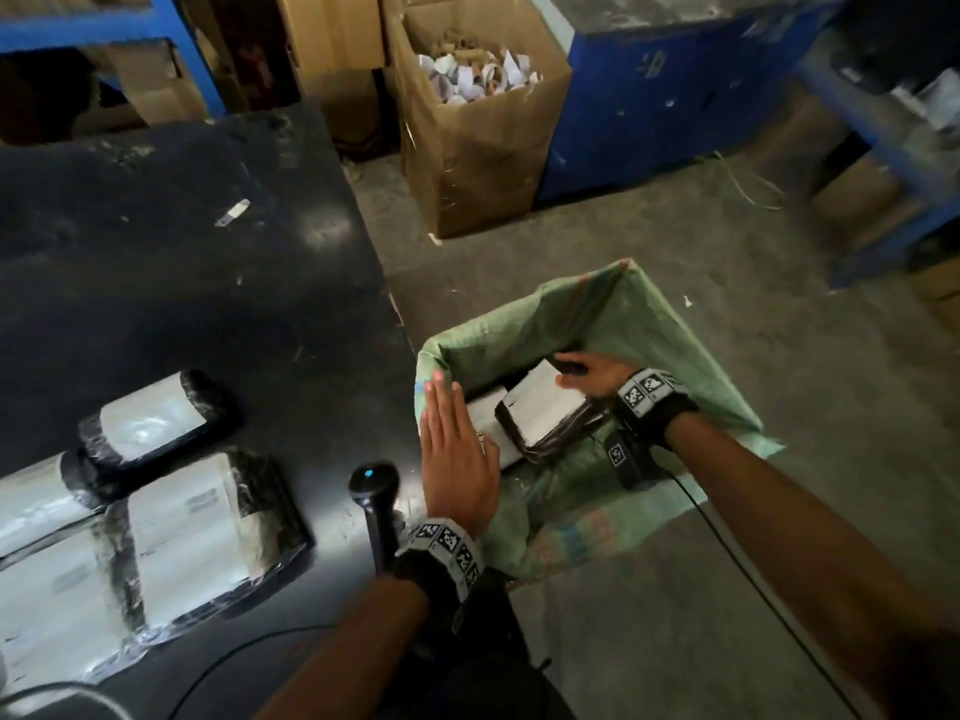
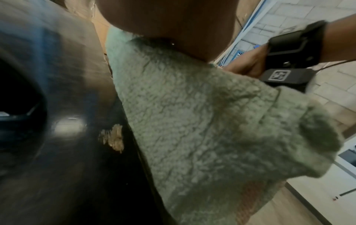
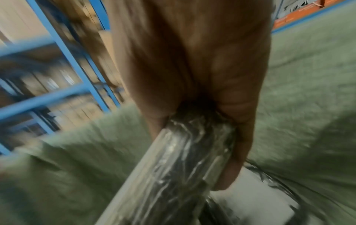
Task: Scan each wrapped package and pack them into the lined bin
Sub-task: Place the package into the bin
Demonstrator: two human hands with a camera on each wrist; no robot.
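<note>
The right hand (image 1: 589, 375) is curling its grip round a wrapped package (image 1: 545, 410) inside the lined bin (image 1: 675, 350), at three o'clock of the counter (image 1: 208, 283). The left hand (image 1: 457, 459) is pressing flat, fingers straight, on the bin's nine o'clock rim. Three more packages (image 1: 156, 511) are lying at the counter's seven o'clock, a scanner (image 1: 375, 493) just beside them.

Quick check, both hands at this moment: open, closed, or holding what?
Left hand: open, fingers straight, at the near-left rim of the lined bin.
Right hand: grips a wrapped package by its edge, inside the bin.
</note>
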